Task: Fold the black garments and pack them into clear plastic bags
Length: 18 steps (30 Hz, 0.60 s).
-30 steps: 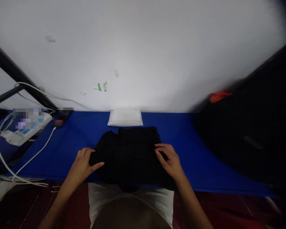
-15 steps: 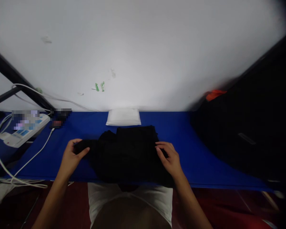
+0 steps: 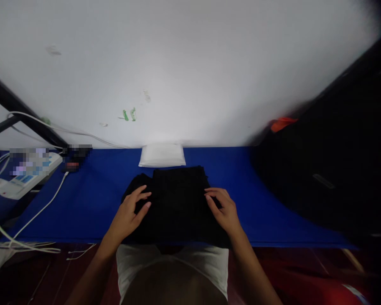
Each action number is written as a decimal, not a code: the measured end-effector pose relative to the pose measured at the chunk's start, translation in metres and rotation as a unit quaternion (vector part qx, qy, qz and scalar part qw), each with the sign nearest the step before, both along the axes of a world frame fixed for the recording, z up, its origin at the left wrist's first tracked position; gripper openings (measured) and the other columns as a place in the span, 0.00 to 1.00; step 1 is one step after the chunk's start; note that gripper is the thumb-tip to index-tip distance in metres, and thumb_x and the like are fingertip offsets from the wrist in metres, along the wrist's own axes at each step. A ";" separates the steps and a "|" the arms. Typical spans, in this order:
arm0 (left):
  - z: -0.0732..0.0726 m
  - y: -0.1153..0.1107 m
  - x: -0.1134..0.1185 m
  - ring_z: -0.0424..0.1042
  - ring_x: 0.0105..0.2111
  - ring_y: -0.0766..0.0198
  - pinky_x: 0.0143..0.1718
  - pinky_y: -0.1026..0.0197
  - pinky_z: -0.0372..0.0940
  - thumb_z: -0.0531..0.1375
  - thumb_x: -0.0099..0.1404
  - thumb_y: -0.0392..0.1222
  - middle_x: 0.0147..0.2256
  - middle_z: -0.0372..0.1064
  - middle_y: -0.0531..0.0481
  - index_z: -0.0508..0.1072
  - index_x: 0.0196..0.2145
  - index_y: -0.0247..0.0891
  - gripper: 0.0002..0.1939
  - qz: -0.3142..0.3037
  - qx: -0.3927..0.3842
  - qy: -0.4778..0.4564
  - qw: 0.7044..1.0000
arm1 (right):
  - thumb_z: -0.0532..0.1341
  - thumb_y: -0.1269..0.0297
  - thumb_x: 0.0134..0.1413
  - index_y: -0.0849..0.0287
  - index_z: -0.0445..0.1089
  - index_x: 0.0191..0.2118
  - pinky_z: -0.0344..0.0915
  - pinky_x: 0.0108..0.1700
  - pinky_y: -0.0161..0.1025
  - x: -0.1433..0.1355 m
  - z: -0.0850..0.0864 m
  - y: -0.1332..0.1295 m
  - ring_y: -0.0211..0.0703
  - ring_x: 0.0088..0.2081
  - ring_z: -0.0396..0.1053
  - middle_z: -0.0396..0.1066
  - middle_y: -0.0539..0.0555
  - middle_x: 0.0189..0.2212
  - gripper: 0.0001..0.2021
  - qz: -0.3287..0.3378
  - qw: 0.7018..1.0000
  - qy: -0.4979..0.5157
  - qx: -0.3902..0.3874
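Backing the scene, a white wall (image 3: 190, 67) meets a blue surface (image 3: 85, 203); a bulky black object (image 3: 307, 190), too dark to identify, occupies the right side. Black cloth (image 3: 178, 203) lies in layers mid-surface, reaching the near edge. Left hand (image 3: 131, 212) rests on the cloth's left part, fingers and thumb spread. Right hand (image 3: 222, 207) sits at its right edge, fingers curved; whether it pinches fabric cannot be determined. White power strip (image 3: 25, 180) at far left; white packet (image 3: 161, 156) just beyond the cloth, beside the wall
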<state>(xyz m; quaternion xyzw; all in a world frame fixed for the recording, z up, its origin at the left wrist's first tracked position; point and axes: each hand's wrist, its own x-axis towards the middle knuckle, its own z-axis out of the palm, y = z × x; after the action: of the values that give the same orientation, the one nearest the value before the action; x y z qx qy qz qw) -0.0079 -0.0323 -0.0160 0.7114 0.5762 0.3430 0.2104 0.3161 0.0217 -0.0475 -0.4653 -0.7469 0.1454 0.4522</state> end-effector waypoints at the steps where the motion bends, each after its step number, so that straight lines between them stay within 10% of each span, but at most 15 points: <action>1: -0.003 -0.002 -0.002 0.74 0.48 0.57 0.53 0.47 0.66 0.55 0.70 0.47 0.50 0.73 0.44 0.56 0.61 0.43 0.24 0.038 0.017 -0.034 0.999 | 0.57 0.61 0.63 0.53 0.72 0.36 0.69 0.46 0.51 0.000 0.000 0.000 0.50 0.43 0.72 0.75 0.56 0.39 0.07 0.000 1.000 0.000 -0.001; 6: -0.024 -0.009 -0.014 0.69 0.52 0.50 0.53 0.43 0.66 0.59 0.65 0.52 0.52 0.66 0.39 0.65 0.53 0.40 0.23 0.235 0.080 -0.024 0.969 | 0.57 0.60 0.63 0.53 0.72 0.37 0.70 0.46 0.51 0.000 0.001 0.001 0.50 0.43 0.72 0.75 0.56 0.39 0.07 -0.001 1.000 -0.002 -0.001; 12: -0.039 -0.014 -0.014 0.56 0.60 0.36 0.58 0.32 0.56 0.63 0.58 0.58 0.58 0.61 0.36 0.71 0.40 0.39 0.21 0.232 0.000 0.107 0.967 | 0.58 0.63 0.63 0.53 0.71 0.37 0.70 0.45 0.50 -0.001 0.000 0.001 0.50 0.42 0.72 0.75 0.56 0.39 0.05 0.003 1.000 -0.006 0.007; 18: -0.009 -0.003 -0.005 0.61 0.58 0.42 0.57 0.36 0.58 0.61 0.62 0.45 0.56 0.63 0.39 0.67 0.35 0.41 0.08 0.231 0.102 0.088 0.964 | 0.57 0.62 0.64 0.53 0.71 0.37 0.69 0.46 0.51 0.000 0.000 0.000 0.50 0.43 0.72 0.75 0.56 0.40 0.06 0.000 1.000 -0.003 0.000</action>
<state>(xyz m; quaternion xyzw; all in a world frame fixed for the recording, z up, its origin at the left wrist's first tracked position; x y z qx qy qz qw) -0.0124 -0.0349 -0.0252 0.6043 0.7029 0.3752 0.0006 0.3160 0.0217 -0.0475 -0.4658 -0.7481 0.1444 0.4500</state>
